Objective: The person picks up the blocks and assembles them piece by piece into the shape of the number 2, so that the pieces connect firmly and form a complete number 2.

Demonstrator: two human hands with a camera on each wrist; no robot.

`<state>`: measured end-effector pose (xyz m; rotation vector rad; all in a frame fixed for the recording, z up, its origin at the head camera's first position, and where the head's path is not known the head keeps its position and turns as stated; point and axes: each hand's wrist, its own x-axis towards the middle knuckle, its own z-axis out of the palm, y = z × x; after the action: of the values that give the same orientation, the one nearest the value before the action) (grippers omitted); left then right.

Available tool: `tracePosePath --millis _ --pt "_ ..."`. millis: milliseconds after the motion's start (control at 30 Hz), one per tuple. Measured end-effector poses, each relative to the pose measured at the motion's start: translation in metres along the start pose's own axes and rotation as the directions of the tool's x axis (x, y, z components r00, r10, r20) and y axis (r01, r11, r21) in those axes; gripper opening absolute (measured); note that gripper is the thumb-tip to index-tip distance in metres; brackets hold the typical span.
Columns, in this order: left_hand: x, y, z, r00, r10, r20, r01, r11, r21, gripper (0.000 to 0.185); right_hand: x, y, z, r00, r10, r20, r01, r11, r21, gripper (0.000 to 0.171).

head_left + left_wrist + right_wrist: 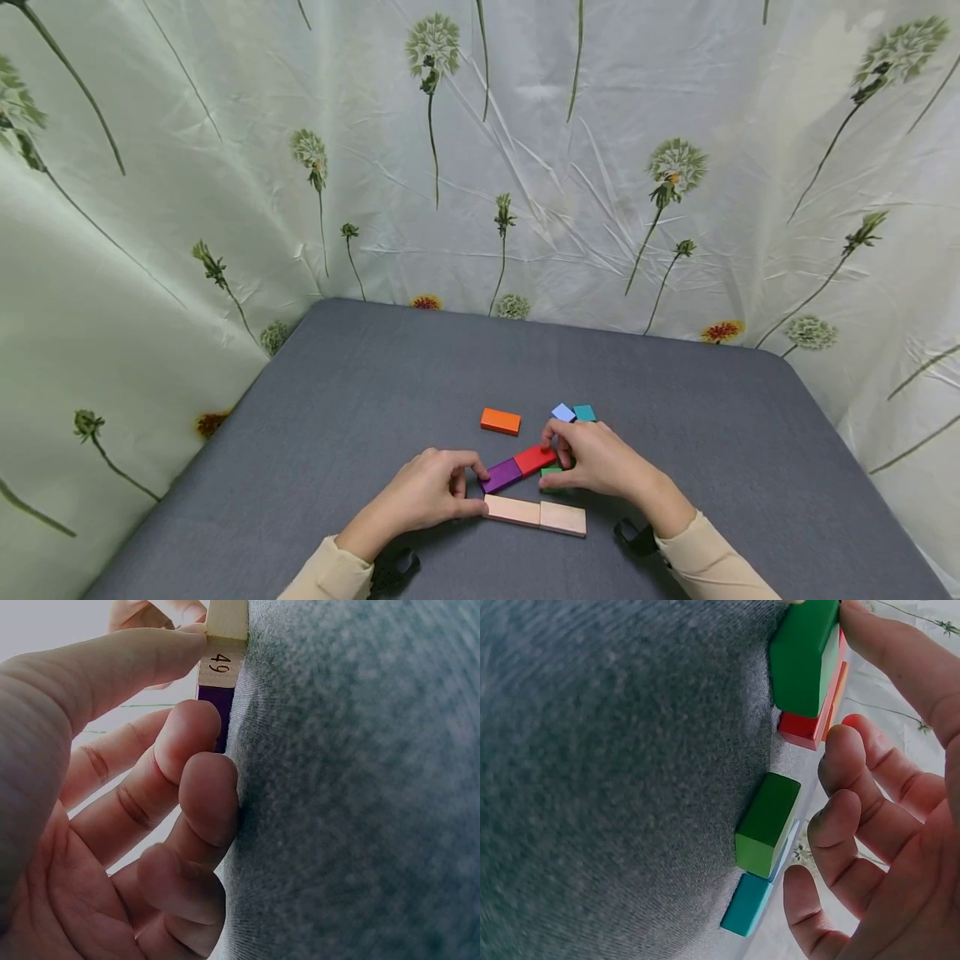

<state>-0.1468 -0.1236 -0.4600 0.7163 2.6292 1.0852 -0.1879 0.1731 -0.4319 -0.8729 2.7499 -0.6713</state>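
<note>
My left hand [468,493] lies curled at the left end of the blocks. Its thumb presses the end of a plain wooden block [512,510] marked 49 [219,664], and its forefinger touches the purple block [501,476] [216,720]. A second wooden block [562,518] adjoins the first. My right hand [546,460] [847,675] pinches across the red block [535,459] [799,729] and a green block [551,472] [802,660], thumb on the green, forefinger at the red. Red and purple lie end to end.
On the grey table [360,392] an orange block [500,421] lies apart behind the row. A light blue block [562,412] and a teal block [585,412] [746,904] sit behind my right hand, with another green block [769,821]. A flowered curtain [525,167] surrounds the table.
</note>
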Motion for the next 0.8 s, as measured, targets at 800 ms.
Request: tracePosePath --millis 800 --pt "0.000 0.001 0.000 1.000 -0.017 0.001 0.017 1.000 0.009 0.029 -0.010 0.023 -0.013 0.999 0.049 -0.021 -0.049 0.998 0.036 0.035"
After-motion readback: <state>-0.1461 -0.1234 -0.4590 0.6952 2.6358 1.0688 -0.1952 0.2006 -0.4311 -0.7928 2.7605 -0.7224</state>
